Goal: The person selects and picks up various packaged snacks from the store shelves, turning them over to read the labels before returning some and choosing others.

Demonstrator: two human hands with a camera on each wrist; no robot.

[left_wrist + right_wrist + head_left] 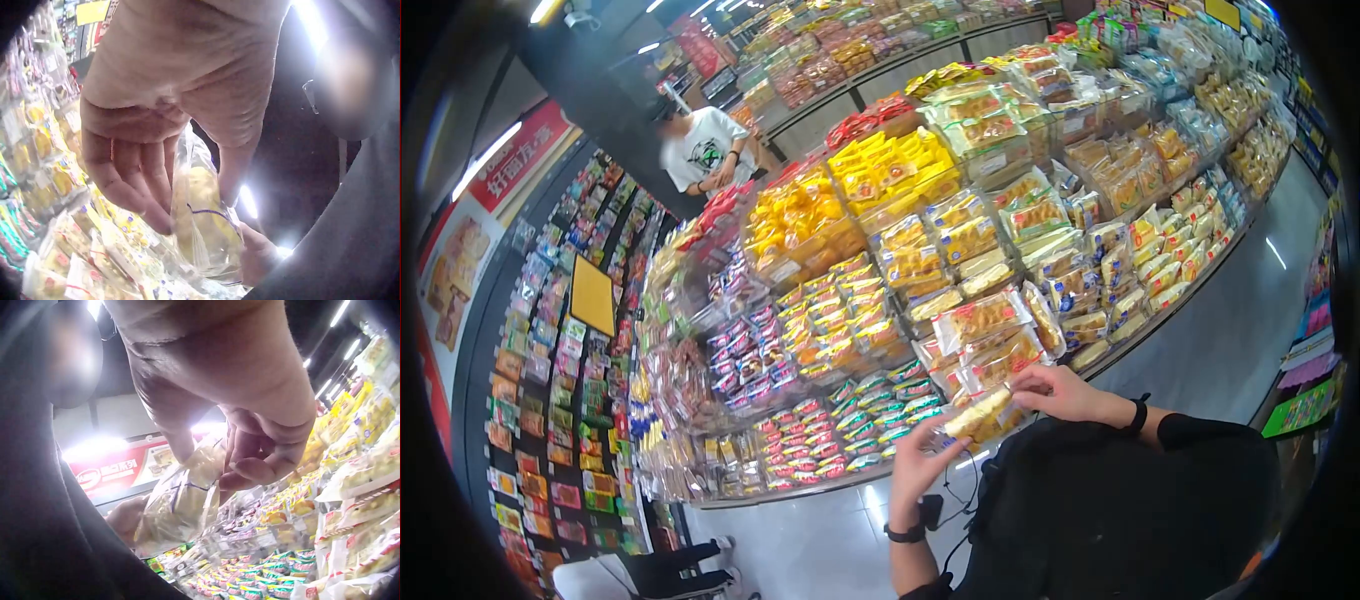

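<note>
A clear plastic packet of pale yellow food, bread-like in look [983, 414], is held between both hands in front of the body. My left hand [917, 462] grips its left end, thumb on one side and fingers on the other. At the opposite end, my right hand [1060, 393] pinches the wrapper between thumb and fingers. In the left wrist view the packet [203, 228] shows a dark purple line across its crinkled film. The right wrist view shows the wrapper [178, 503] bunched under the right fingertips.
Just beyond the hands, larger bread packets [990, 330] are piled at the display's near edge. Bins of small green-wrapped snacks [885, 415] and yellow bags [895, 165] fill the sloping display. A person in a white shirt [708, 150] stands behind it; another person's legs [685, 570] show lower left.
</note>
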